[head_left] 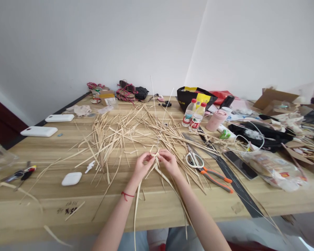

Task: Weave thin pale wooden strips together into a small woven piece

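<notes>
My left hand (143,165) and my right hand (169,161) meet at the middle of the table, fingers pinched on a small woven piece of straw strips (155,154). Part of the piece makes a loop above the fingertips. Two thin white wires (155,106) rise from it and spread into a V. Long loose strip ends (136,205) hang down past the table's front edge, and others run under my right forearm. Loose pale straw strips (115,130) lie heaped behind and beside both hands. My fingers hide part of the weave.
Right of my hands lie white-handled scissors (195,161) and orange-handled pliers (217,176). Two bottles (197,116), a pink cup (216,120), and a phone (240,164) are farther right. At left sit a white earphone case (71,179) and keys (21,174).
</notes>
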